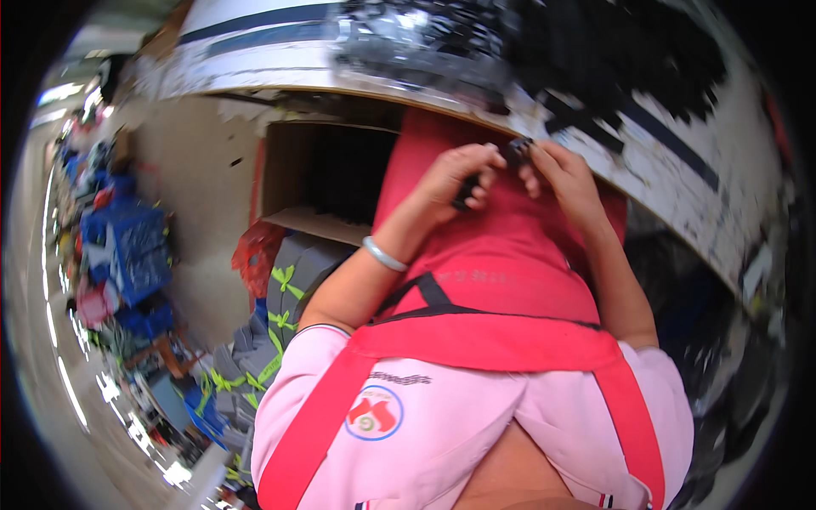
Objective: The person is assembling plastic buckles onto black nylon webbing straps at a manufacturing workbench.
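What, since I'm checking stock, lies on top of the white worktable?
The worktable bears blurred clear plastic packaging showing something dark, and, to its right, a heap of black pieces. Whatever lies beneath both is covered; the packaging's contents cannot be made out.

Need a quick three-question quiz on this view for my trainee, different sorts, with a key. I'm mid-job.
1. On which of the wearer's sides is the silver bangle? A) right B) left
2. True or false: the grey bundles on the wearer's left have lime-green ties.
3. What colour is the small piece at the fingertips of the right hand?
Key: 1. B, on the left forearm. 2. True. 3. Black.
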`<action>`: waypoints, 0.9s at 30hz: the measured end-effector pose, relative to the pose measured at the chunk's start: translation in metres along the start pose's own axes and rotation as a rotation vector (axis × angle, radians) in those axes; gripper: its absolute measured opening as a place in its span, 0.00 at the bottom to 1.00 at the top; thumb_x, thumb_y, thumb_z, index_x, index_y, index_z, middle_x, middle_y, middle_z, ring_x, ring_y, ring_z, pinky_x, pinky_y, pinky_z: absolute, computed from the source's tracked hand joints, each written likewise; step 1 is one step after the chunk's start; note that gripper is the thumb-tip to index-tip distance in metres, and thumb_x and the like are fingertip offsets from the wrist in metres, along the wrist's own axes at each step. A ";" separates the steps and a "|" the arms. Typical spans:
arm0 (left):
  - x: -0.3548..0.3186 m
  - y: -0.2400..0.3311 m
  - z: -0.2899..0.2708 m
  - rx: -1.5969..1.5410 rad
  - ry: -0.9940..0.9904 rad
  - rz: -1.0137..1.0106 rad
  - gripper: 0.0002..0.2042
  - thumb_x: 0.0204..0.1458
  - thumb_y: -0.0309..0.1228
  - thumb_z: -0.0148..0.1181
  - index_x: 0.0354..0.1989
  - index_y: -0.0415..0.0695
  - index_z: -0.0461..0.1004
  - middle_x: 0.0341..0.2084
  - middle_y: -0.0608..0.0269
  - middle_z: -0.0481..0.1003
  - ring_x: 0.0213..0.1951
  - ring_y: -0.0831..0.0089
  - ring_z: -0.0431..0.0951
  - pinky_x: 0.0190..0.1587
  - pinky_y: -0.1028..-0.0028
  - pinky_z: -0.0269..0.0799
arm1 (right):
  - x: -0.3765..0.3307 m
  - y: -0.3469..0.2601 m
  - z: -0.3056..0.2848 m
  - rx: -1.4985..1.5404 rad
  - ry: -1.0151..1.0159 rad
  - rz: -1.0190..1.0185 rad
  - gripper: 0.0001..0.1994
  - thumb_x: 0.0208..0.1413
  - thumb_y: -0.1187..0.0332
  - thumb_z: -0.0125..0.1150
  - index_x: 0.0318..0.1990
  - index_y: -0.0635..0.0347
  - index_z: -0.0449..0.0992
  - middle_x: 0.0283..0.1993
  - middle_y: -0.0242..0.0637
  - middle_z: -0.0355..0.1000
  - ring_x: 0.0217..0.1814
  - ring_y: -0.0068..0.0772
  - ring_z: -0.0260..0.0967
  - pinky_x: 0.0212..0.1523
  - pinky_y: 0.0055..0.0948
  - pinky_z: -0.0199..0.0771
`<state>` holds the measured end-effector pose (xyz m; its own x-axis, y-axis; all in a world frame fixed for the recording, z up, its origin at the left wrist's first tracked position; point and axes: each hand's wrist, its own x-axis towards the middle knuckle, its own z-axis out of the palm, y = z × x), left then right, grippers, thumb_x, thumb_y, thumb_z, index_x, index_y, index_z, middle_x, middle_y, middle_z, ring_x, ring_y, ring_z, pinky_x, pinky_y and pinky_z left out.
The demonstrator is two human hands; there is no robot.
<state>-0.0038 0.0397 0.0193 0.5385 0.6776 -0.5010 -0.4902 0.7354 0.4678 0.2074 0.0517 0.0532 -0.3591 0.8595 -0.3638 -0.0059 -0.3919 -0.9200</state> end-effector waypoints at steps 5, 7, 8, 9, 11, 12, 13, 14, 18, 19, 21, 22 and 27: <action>0.009 -0.006 -0.002 0.079 -0.036 -0.051 0.16 0.61 0.41 0.52 0.35 0.38 0.72 0.15 0.65 0.68 0.16 0.78 0.67 0.16 0.81 0.59 | 0.000 0.022 -0.012 0.160 -0.087 0.054 0.13 0.67 0.61 0.47 0.41 0.61 0.74 0.31 0.28 0.71 0.28 0.13 0.66 0.30 0.15 0.68; 0.008 -0.009 -0.003 0.035 -0.109 -0.132 0.17 0.61 0.42 0.51 0.36 0.38 0.72 0.16 0.64 0.68 0.16 0.77 0.67 0.15 0.81 0.59 | -0.002 0.023 -0.009 0.030 -0.110 -0.037 0.12 0.65 0.63 0.50 0.41 0.62 0.75 0.32 0.28 0.72 0.32 0.15 0.68 0.35 0.17 0.70; 0.006 -0.012 -0.003 -0.007 -0.170 -0.202 0.18 0.62 0.43 0.51 0.37 0.37 0.72 0.16 0.64 0.68 0.17 0.77 0.66 0.15 0.81 0.58 | -0.003 0.024 -0.005 -0.151 -0.086 -0.202 0.10 0.64 0.66 0.52 0.42 0.63 0.75 0.33 0.30 0.73 0.35 0.19 0.69 0.37 0.19 0.71; 0.005 -0.016 -0.003 -0.009 -0.177 -0.205 0.18 0.62 0.43 0.51 0.37 0.37 0.72 0.16 0.64 0.68 0.17 0.77 0.66 0.15 0.81 0.58 | -0.004 0.024 -0.003 -0.333 -0.061 -0.365 0.09 0.62 0.68 0.54 0.42 0.64 0.75 0.33 0.32 0.73 0.37 0.23 0.71 0.40 0.22 0.72; 0.004 -0.023 -0.006 -0.201 -0.313 -0.270 0.19 0.61 0.43 0.51 0.40 0.36 0.72 0.18 0.64 0.68 0.18 0.76 0.66 0.15 0.82 0.57 | -0.007 0.017 -0.004 -0.483 -0.101 -0.407 0.08 0.58 0.72 0.57 0.44 0.64 0.75 0.35 0.37 0.73 0.40 0.33 0.73 0.43 0.27 0.72; 0.003 -0.023 -0.007 -0.176 -0.352 -0.255 0.17 0.61 0.43 0.51 0.38 0.38 0.71 0.19 0.65 0.68 0.19 0.77 0.66 0.15 0.83 0.56 | -0.007 0.017 -0.005 -0.475 -0.149 -0.441 0.08 0.58 0.72 0.57 0.44 0.63 0.75 0.36 0.38 0.73 0.40 0.35 0.73 0.42 0.27 0.72; 0.004 -0.025 -0.008 -0.178 -0.357 -0.259 0.17 0.61 0.43 0.51 0.38 0.38 0.71 0.19 0.65 0.68 0.19 0.77 0.66 0.15 0.83 0.56 | -0.008 0.016 -0.005 -0.467 -0.197 -0.474 0.08 0.57 0.73 0.58 0.44 0.62 0.75 0.37 0.39 0.72 0.40 0.38 0.73 0.42 0.28 0.72; 0.005 -0.027 -0.009 -0.188 -0.336 -0.239 0.16 0.61 0.43 0.52 0.36 0.40 0.70 0.20 0.65 0.68 0.20 0.77 0.66 0.15 0.83 0.56 | -0.008 0.011 -0.007 -0.562 -0.171 -0.496 0.08 0.56 0.73 0.58 0.44 0.61 0.76 0.37 0.40 0.73 0.41 0.39 0.73 0.43 0.29 0.72; 0.013 -0.030 -0.013 -0.382 -0.120 -0.189 0.13 0.60 0.42 0.53 0.35 0.43 0.69 0.22 0.67 0.68 0.26 0.76 0.68 0.19 0.82 0.62 | 0.008 -0.012 -0.032 -0.918 0.313 -0.483 0.13 0.53 0.63 0.62 0.44 0.58 0.77 0.38 0.38 0.72 0.40 0.41 0.71 0.42 0.33 0.71; 0.014 -0.029 -0.008 -0.406 0.017 -0.174 0.13 0.60 0.42 0.54 0.37 0.43 0.69 0.23 0.67 0.68 0.27 0.75 0.68 0.21 0.81 0.64 | 0.016 -0.016 -0.040 -1.008 0.441 -0.468 0.14 0.53 0.62 0.63 0.44 0.57 0.77 0.37 0.37 0.72 0.40 0.41 0.70 0.42 0.34 0.71; 0.014 -0.028 0.006 -0.364 0.092 -0.177 0.13 0.60 0.41 0.55 0.38 0.43 0.70 0.23 0.66 0.69 0.28 0.75 0.69 0.22 0.81 0.65 | 0.031 -0.011 -0.052 -1.189 0.539 -0.566 0.13 0.51 0.62 0.64 0.42 0.57 0.77 0.37 0.36 0.72 0.43 0.39 0.69 0.45 0.36 0.69; 0.015 -0.028 0.010 -0.322 0.167 -0.178 0.13 0.59 0.41 0.56 0.39 0.43 0.70 0.24 0.66 0.70 0.30 0.75 0.70 0.23 0.81 0.66 | 0.037 -0.002 -0.058 -1.246 0.572 -0.611 0.12 0.51 0.62 0.64 0.41 0.57 0.77 0.37 0.35 0.72 0.44 0.39 0.68 0.47 0.36 0.68; 0.012 -0.026 -0.005 -0.170 0.063 -0.115 0.12 0.57 0.37 0.59 0.37 0.40 0.72 0.24 0.65 0.72 0.26 0.78 0.71 0.20 0.81 0.64 | 0.036 -0.005 -0.059 -1.074 0.461 -0.657 0.08 0.50 0.66 0.65 0.36 0.58 0.77 0.37 0.35 0.72 0.45 0.41 0.68 0.47 0.35 0.68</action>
<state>0.0120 0.0287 -0.0025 0.5561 0.5845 -0.5909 -0.5393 0.7947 0.2786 0.2495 0.1041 0.0363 -0.2259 0.9024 0.3668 0.7522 0.4009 -0.5230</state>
